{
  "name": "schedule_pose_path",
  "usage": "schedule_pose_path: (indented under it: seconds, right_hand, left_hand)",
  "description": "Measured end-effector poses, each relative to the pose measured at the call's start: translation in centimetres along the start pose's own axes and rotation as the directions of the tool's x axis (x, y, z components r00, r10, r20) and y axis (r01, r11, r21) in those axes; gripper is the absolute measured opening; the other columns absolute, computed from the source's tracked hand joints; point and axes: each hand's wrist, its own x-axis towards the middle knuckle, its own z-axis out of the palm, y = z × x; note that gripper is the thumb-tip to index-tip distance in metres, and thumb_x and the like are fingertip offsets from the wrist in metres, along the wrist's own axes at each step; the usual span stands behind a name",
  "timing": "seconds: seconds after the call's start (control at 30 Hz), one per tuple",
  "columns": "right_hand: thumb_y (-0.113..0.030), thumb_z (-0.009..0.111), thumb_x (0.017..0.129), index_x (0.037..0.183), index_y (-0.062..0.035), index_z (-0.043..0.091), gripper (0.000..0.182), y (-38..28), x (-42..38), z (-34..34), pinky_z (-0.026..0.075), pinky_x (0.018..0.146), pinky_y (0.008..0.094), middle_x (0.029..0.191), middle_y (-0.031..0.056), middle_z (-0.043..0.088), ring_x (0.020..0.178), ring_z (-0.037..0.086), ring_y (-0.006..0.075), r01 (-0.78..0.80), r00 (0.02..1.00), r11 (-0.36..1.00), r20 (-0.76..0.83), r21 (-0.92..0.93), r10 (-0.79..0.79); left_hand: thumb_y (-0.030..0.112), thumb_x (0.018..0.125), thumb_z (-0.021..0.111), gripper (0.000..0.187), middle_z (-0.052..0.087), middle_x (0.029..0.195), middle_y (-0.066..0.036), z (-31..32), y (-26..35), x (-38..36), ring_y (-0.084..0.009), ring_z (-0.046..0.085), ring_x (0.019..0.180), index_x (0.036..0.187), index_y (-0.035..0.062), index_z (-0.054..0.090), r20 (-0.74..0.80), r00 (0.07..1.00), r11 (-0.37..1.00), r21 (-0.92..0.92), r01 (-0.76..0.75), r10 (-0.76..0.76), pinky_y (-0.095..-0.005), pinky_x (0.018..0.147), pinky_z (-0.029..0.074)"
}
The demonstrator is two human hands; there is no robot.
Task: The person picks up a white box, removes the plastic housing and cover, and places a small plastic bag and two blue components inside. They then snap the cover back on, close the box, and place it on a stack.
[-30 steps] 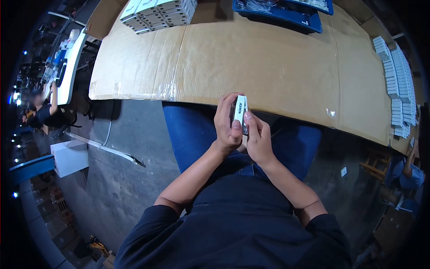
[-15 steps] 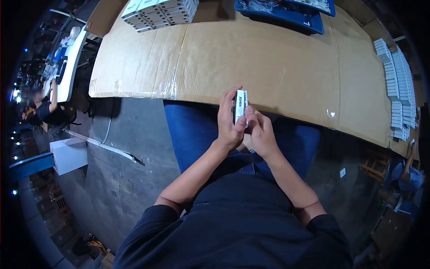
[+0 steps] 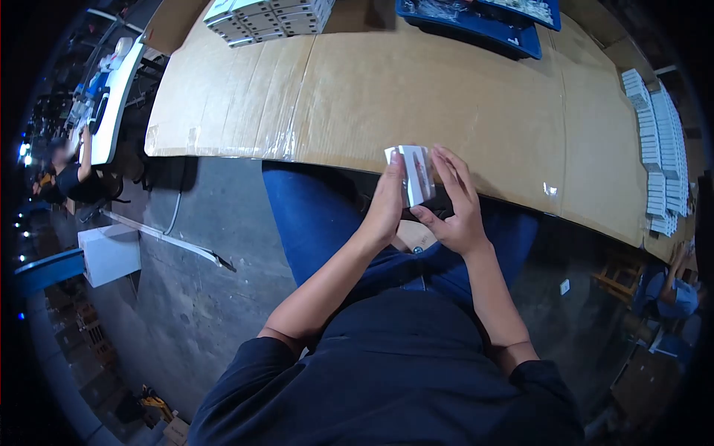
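The worktop [image 3: 387, 97] spreads ahead of the left grip [image 3: 385, 197] and right grip [image 3: 461, 215]; a blue tray [image 3: 476, 39] lies ahead-right of both, stacked white boxes [image 3: 271, 22] ahead-left. The left grip grasps a small white box [image 3: 416, 175]; the right grip curves spread beside it, contact unclear.

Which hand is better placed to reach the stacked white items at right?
Probably the right hand: nearer the stacked white items, fingers spread, while the left hand seems to hold the small white rectangular box.
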Motion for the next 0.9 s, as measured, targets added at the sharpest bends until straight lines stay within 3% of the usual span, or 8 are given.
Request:
schedule_pose_path:
  seconds: [0.07, 0.2, 0.4, 0.67, 0.9]
  right_hand:
    - [-0.046, 0.081, 0.087, 0.152, -0.0037, 0.052, 0.083, 0.8, 0.2, 0.1, 0.045, 0.113, 0.0482, 0.156, 0.022, 0.044, 0.142, 0.048, 0.0382, 0.112, 0.993, 0.993, -0.033, -0.031, -0.113]
    - [-0.053, 0.076, 0.088, 0.145, 0.0005, 0.058, 0.08, 1.1, 1.1, 0.2, 0.049, 0.11, 0.0485, 0.15, 0.0256, 0.053, 0.133, 0.056, 0.0425, 0.264, 0.964, 0.961, -0.023, -0.086, -0.267]
    - [-0.051, 0.068, 0.096, 0.135, 0.01, 0.061, 0.073, 1.0, 0.8, 1.0, 0.052, 0.106, 0.0487, 0.14, 0.0308, 0.06, 0.124, 0.064, 0.0468, 0.325, 0.941, 0.939, -0.061, -0.117, -0.333]
    - [-0.049, 0.061, 0.101, 0.135, 0.0125, 0.061, 0.07, 1.3, -0.2, 1.4, 0.052, 0.106, 0.0489, 0.139, 0.0327, 0.06, 0.124, 0.064, 0.0473, 0.286, 0.954, 0.958, -0.093, -0.005, -0.285]
    - [-0.051, 0.059, 0.103, 0.137, 0.0079, 0.062, 0.068, 1.0, -0.1, 1.7, 0.05, 0.109, 0.0446, 0.141, 0.0286, 0.061, 0.129, 0.063, 0.0417, 0.151, 0.987, 0.981, -0.08, 0.125, -0.141]
  left_hand:
    - [0.065, 0.109, 0.03, 0.073, 0.063, 0.133, -0.011, 0.9, 0.9, -1.2, -0.0218, 0.066, 0.119, 0.151, 0.0076, 0.043, -0.012, 0.981, 0.977, -0.09, 0.194, -0.196, -0.0373, 0.099, 0.056]
    - [0.066, 0.108, 0.034, 0.07, 0.064, 0.129, -0.011, 2.0, 1.9, -2.7, -0.0217, 0.067, 0.114, 0.148, 0.0088, 0.047, 0.003, 0.972, 0.962, -0.147, 0.231, -0.233, -0.0366, 0.094, 0.058]
    - [0.065, 0.108, 0.04, 0.066, 0.066, 0.122, -0.009, 1.4, 1.4, -2.4, -0.0204, 0.069, 0.108, 0.141, 0.0097, 0.051, 0.044, 0.981, 0.962, -0.194, 0.193, -0.188, -0.0348, 0.09, 0.058]
    - [0.061, 0.108, 0.044, 0.06, 0.067, 0.114, -0.008, 1.0, -0.1, -2.7, -0.0181, 0.069, 0.1, 0.134, 0.009, 0.057, 0.054, 0.983, 0.95, -0.255, 0.182, -0.174, -0.0339, 0.089, 0.057]
    - [0.058, 0.108, 0.046, 0.055, 0.069, 0.113, -0.008, 1.7, 1.5, -2.8, -0.0178, 0.069, 0.101, 0.131, 0.0091, 0.059, -0.051, 0.949, 0.918, -0.277, 0.285, -0.31, -0.0342, 0.091, 0.056]
